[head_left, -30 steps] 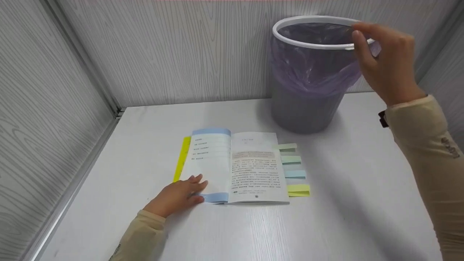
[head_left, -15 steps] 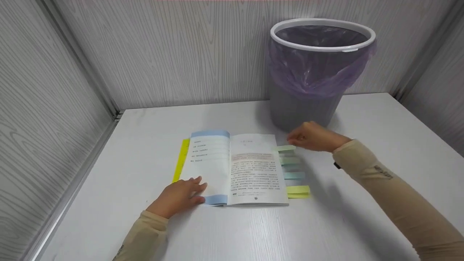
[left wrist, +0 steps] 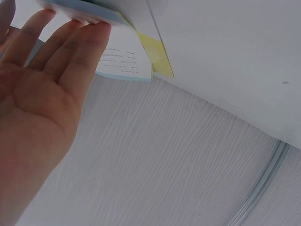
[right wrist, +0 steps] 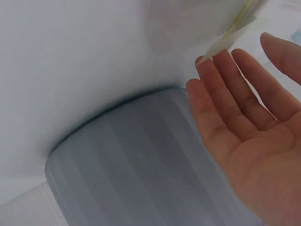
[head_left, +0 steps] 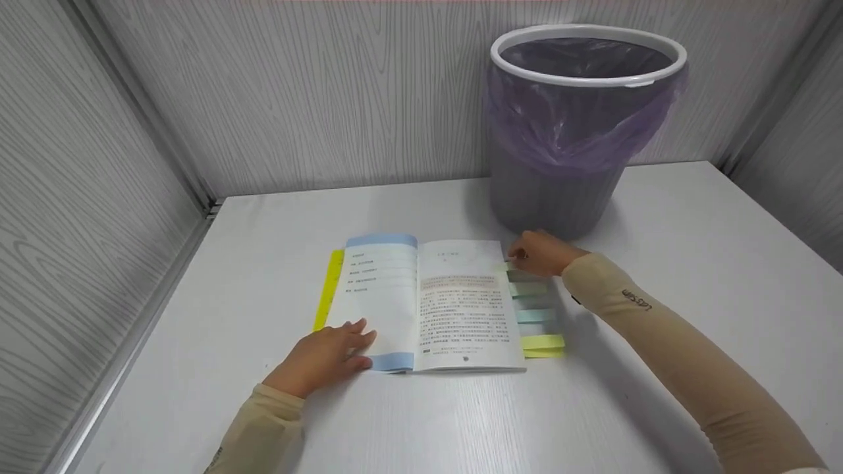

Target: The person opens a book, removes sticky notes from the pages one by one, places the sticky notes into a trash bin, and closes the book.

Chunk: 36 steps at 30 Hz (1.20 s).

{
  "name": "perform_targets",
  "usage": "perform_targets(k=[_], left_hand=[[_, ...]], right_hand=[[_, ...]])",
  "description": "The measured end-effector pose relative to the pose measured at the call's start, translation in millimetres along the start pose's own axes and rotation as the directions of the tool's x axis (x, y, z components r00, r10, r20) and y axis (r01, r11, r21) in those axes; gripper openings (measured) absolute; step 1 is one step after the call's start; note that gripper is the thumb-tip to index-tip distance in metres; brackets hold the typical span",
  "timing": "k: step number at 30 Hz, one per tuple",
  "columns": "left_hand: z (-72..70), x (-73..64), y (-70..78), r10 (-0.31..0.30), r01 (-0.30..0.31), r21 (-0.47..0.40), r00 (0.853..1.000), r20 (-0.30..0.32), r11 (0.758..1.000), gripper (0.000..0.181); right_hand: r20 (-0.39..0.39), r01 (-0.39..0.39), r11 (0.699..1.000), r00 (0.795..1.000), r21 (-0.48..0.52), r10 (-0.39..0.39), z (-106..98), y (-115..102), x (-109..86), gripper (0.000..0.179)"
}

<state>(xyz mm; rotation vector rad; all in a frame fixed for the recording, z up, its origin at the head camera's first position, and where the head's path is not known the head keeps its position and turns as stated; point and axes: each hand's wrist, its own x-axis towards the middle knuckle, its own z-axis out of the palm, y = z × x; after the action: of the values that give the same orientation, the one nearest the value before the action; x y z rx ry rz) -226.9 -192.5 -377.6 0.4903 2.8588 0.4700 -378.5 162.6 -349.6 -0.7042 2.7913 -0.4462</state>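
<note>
moving down and leftward from beside the white rim point(head_left: 586, 82) of the bin, your right hand point(head_left: 541, 252) is now hovering by the far right edge of the book point(head_left: 464, 316), while your left hand point(head_left: 323, 355) is staying put.

starting at the left, a bright yellow strip point(head_left: 328, 289) is poking out past the book's left edge. just to its right, your left hand is lying relaxed at the near left corner of the left page point(head_left: 379, 306), fingers spread and gripping nothing; it is probably pinning the page so the book is lying flat and not sliding.

the book itself is lying spread in the middle of the table point(head_left: 197, 296), its right page facing up. along its right edge, tabs are jutting out from far to near: a pale tab point(right wrist: 228, 41), a green tab point(head_left: 529, 289), a blue tab point(head_left: 537, 316) and a yellow tab point(head_left: 543, 342). they are seemingly sticking out so they can be reached without lifting the page.

your right hand is meeting the farthest, pale one; the right wrist view is showing the tab by the fingertips and the thumb standing apart, a loose, fairly wide hold with no pinch.

beyond it, far right, the bin point(head_left: 553, 204) is standing upright, its purple liner point(head_left: 566, 145) folded over outside, likely held there by the rim.
</note>
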Motion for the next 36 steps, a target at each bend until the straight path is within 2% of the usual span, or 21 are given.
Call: perform_targets(k=[5,10,20,26,36], left_hand=[[1.1,0.6,0.6,-0.022,0.022,0.01,1.0,0.009,1.0,0.052],[0.7,1.6,0.3,-0.015,0.014,0.024,1.0,0.01,1.0,0.051],[0.8,-3.1,-1.1,0.024,-0.025,-0.017,0.999,-0.031,1.0,0.051],[0.5,-3.0,-0.3,-0.011,0.01,-0.021,1.0,-0.016,1.0,0.052],[0.9,-1.6,1.5,-0.02,0.02,-0.016,1.0,-0.009,1.0,0.052]], right_hand=[[-0.04,-0.025,0.999,0.999,0.024,0.026,6.8,1.7,2.4,0.022],[-0.089,-0.045,0.997,0.995,0.057,0.05,11.5,3.9,4.0,0.017],[-0.179,0.012,0.998,0.984,0.064,0.0,19.2,5.4,3.6,0.01],[-0.237,0.054,0.997,0.971,0.062,-0.038,21.2,6.5,1.2,0.004],[-0.294,0.104,0.994,0.951,0.028,-0.091,25.4,11.3,-3.8,0.004]])
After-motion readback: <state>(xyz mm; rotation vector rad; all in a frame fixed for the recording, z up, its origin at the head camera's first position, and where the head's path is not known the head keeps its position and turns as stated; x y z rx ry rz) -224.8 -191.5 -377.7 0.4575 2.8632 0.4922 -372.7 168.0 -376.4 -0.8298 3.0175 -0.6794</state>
